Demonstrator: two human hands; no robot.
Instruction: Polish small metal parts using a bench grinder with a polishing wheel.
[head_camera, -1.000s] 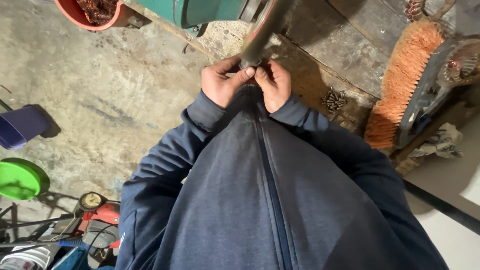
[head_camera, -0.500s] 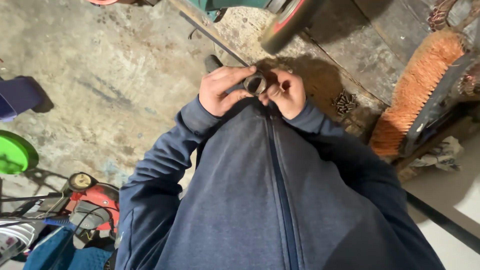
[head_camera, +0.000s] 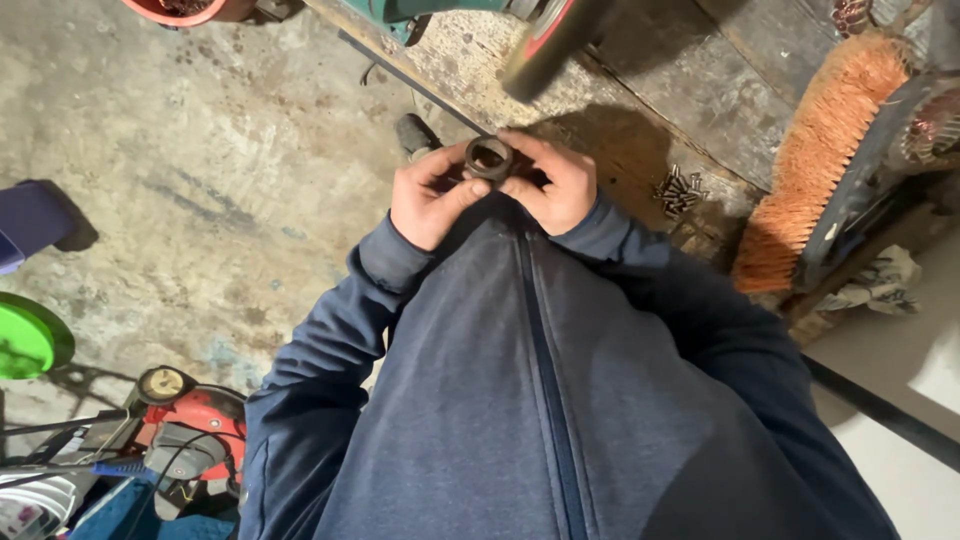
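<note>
A dark metal ring (head_camera: 489, 158), short and thick like a bushing, is held in front of my chest by both hands. My left hand (head_camera: 430, 198) pinches its left side with thumb and fingers. My right hand (head_camera: 556, 182) grips its right side, fingers curled over the top. My blue zip jacket fills the lower half of the view. Just above my hands a blurred wheel with a red rim (head_camera: 548, 42) hangs from a green machine (head_camera: 430, 10) on the wooden bench (head_camera: 640, 100).
A pile of screws (head_camera: 680, 190) lies on the bench right of my hands. An orange-bristled broom (head_camera: 815, 160) leans at the right. On the concrete floor are a red machine with a gauge (head_camera: 180, 420), a green disc (head_camera: 25, 340), a purple tub (head_camera: 35, 220) and a red bucket (head_camera: 180, 10).
My hands have come down from the long dark part near the machine and now hold the ring turned with its open face toward me. The camera view has shifted downward.
</note>
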